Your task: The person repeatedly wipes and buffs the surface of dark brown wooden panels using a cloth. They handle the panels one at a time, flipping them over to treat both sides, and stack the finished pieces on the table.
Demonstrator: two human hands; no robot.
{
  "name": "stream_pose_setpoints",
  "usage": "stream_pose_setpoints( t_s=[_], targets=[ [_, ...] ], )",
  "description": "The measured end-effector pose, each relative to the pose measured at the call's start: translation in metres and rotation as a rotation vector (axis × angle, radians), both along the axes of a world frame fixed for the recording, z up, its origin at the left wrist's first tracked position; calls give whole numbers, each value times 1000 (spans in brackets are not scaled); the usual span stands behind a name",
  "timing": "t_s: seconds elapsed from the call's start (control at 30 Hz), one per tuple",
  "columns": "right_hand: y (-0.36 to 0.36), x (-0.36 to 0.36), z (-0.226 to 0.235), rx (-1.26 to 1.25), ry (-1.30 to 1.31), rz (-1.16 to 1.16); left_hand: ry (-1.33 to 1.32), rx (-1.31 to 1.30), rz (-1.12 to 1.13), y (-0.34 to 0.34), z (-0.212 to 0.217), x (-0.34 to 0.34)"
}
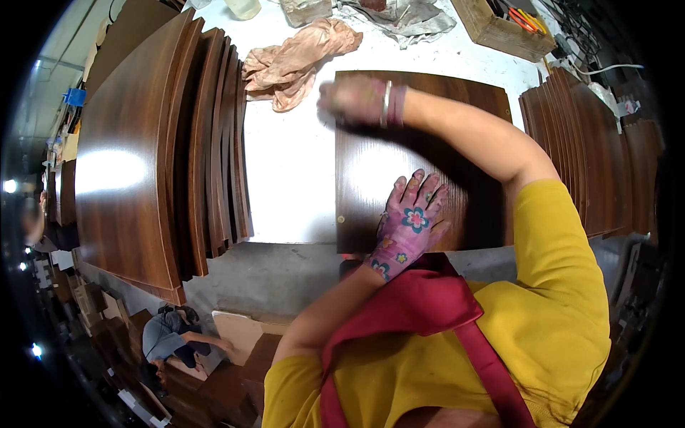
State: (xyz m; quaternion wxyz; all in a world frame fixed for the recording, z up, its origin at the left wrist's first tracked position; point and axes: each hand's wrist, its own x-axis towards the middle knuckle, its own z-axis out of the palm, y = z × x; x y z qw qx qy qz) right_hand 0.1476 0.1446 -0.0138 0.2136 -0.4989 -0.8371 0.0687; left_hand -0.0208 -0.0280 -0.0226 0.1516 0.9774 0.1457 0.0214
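Observation:
A dark brown wood-grain panel [364, 178] lies flat on the white table in front of me. Wearing a pink flowered glove, my left hand [414, 221] rests palm down on the panel's near part, fingers spread and holding nothing. My right hand [357, 101], also in a pinkish glove, reaches across to the panel's far left corner. Motion smears its fingers, so whether something is in them cannot be made out. Just beyond that hand, a crumpled salmon-pink cloth [300, 64] lies on the table.
Brown panels lean together in a stack [128, 150] at left; another stack [571, 150] stands at right. A wooden box [499, 30] holding orange-handled tools sits at the far right. Grey crumpled cloth [407, 18] lies at the back. At lower left, another person [168, 339] bends over cartons.

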Motion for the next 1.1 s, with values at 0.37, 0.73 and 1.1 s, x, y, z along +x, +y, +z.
stream_pose_setpoints(
  t_s=[0.37,0.73,1.1],
  targets=[
    [12,-3,18,-269,-41,-25,-22,-15,32,2,-5,-2],
    [31,17,11,-220,46,-115,-32,-10,33,0,-6,-1],
    [-72,-90,-14,24,143,37,197,-256,9,1,5,1]
  ],
)
